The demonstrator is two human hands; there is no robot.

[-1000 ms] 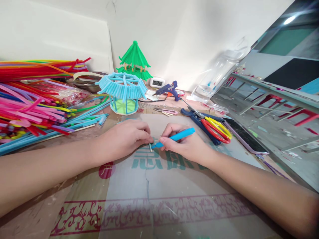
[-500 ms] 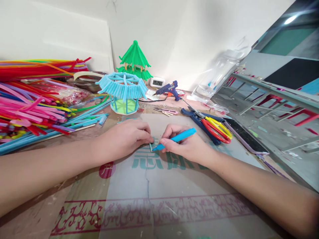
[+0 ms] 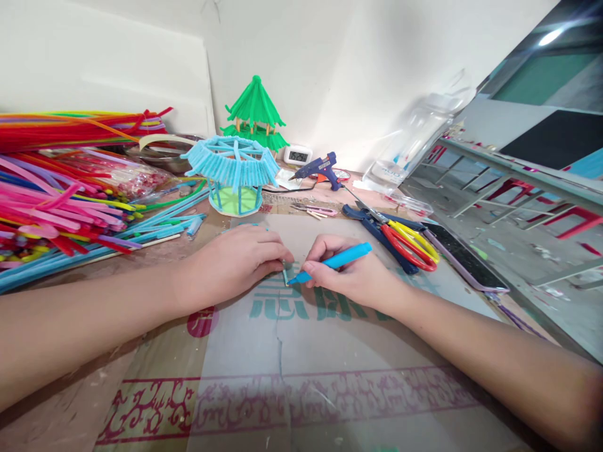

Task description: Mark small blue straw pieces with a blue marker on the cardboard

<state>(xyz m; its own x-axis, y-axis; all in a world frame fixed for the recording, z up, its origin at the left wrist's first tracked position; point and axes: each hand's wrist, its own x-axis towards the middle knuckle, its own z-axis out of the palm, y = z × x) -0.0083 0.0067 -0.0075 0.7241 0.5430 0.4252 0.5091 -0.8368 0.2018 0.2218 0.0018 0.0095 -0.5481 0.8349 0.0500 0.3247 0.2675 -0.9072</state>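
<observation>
My left hand (image 3: 235, 260) rests knuckles-up on the cardboard sheet (image 3: 301, 351), its fingertips pinched on a small short stick (image 3: 285, 276) that lies on the board. My right hand (image 3: 351, 276) grips a blue marker pen (image 3: 336, 260) like a pencil, its tip touching the small stick right beside my left fingertips. Both hands meet at the middle of the cardboard.
A blue pipe-cleaner pavilion (image 3: 233, 172) and a green one (image 3: 254, 116) stand behind the hands. Heaps of coloured pipe cleaners (image 3: 61, 188) fill the left. A blue glue gun (image 3: 320, 168), red-and-yellow scissors (image 3: 407, 242), blue pliers (image 3: 372, 223) and a phone (image 3: 464, 257) lie at the right.
The marker tip has slid slightly left against the small stick, and my left fingers have shifted a little toward it. Otherwise the scene is the same.
</observation>
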